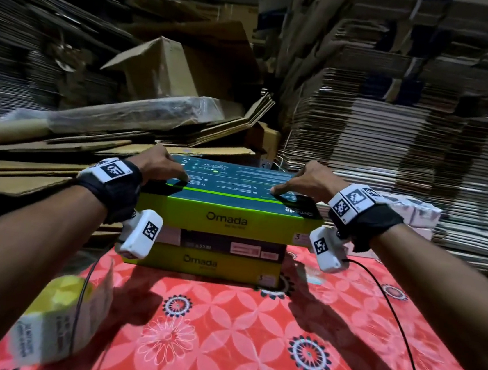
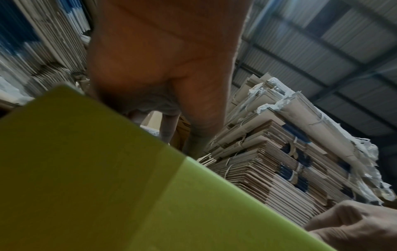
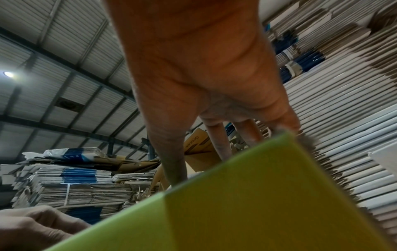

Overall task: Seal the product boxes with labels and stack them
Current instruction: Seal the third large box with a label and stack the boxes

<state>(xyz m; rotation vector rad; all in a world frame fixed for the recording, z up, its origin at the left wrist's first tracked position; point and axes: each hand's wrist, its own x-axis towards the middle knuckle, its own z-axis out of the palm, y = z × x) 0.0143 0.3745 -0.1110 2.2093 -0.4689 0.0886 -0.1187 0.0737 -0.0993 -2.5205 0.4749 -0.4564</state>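
I see open red flower-patterned tablecloth (image 1: 249, 337) in front of the stack of green and dark product boxes (image 1: 224, 243). A white label roll (image 1: 60, 322) blocks its near left corner; flattened brown cardboard piles (image 1: 393, 141) wall the far edge.

Left hand (image 1: 160, 164) and right hand (image 1: 310, 181) extended forward; fingers (image 1: 278, 190) curled, gripping.

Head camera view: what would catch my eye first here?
Both hands, left hand and right hand, grip the ends of the top green Omada box, on a stack of boxes at the centre. The stack stands on a red flowered cloth, with flattened cardboard piles behind.
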